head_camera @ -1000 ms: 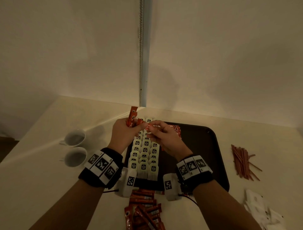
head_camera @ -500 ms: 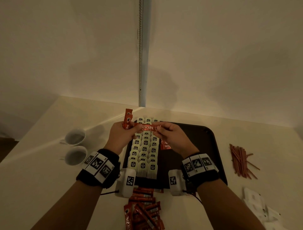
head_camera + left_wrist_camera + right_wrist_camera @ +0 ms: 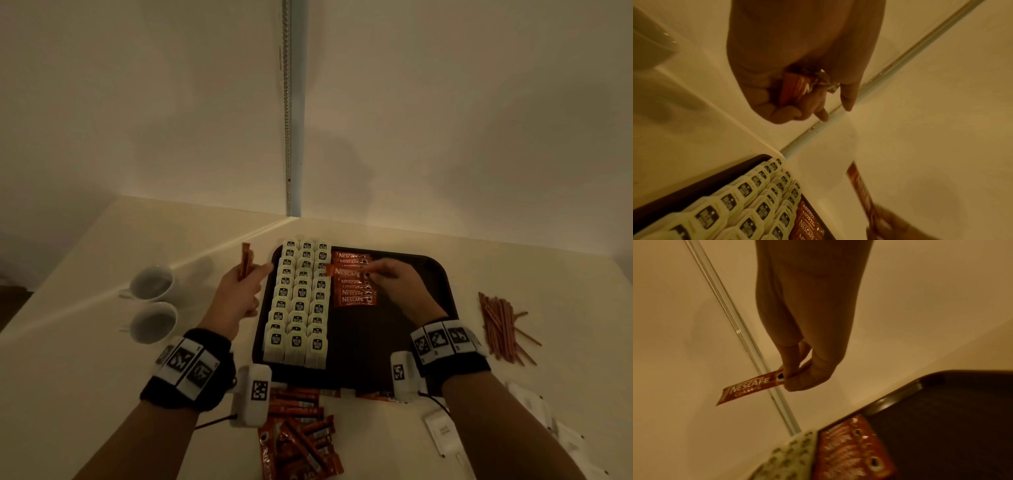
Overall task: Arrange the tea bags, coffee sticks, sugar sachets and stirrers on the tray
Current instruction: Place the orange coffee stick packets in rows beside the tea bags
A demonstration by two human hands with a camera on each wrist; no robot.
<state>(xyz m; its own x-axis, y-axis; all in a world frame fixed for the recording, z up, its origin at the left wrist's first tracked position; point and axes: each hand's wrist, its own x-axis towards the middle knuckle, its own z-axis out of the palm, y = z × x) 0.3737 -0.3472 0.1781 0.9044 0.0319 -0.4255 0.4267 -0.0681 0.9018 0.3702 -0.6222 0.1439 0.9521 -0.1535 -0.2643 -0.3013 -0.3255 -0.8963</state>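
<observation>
Dozens of loose red coffee sticks (image 3: 301,442) lie heaped on the table (image 3: 68,377) nearest the person, glossy foil packets crossing at all angles, with flat white sugar sachets (image 3: 442,431) off to their right. Beyond them sits the tray (image 3: 363,342), dark, smooth and round-cornered. Three neat columns of pale tea bags (image 3: 299,305) with dark printed labels fill its left part, overlapping like tiles; just beside them runs a short column of laid sticks (image 3: 354,294). Above that column the right hand (image 3: 397,284) pinches one stick (image 3: 346,271) by its end. The right wrist view shows this pinch plainly, thumb against fingertips, the stick (image 3: 750,386) jutting out flat and stiff; the head view shows only the back of the hand. The left hand (image 3: 239,294), off the tray's left edge, grips a small bundle of sticks (image 3: 245,260) upright. Only the left wrist view shows its fingers curled round the crinkled foil ends (image 3: 797,87). Thin reddish stirrers (image 3: 500,325) lie piled right of the tray, and two round white cups (image 3: 152,301) stand at the left. Farthest is a plain wall with a vertical metal strip (image 3: 291,109).
</observation>
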